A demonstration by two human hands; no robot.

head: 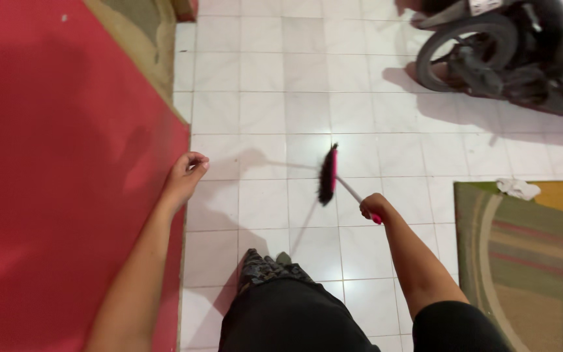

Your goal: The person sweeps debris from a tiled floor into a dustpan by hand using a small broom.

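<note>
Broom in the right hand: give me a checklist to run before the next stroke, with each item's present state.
1. Grip: right hand closed around the pink end of the broom handle. Ok.
2. Bristles on the floor: the head looks raised and blurred above its shadow. Not ok.
3. Left hand out of the way: loosely curled, holding nothing, over the edge of the red carpet. Ok.
4. Path ahead: bare white tiles around the broom head. Ok.
5. Motorbike clearance: parked well away, top right. Ok.
6. Dirt on the tiles: too fine to see. Cannot tell.
</note>
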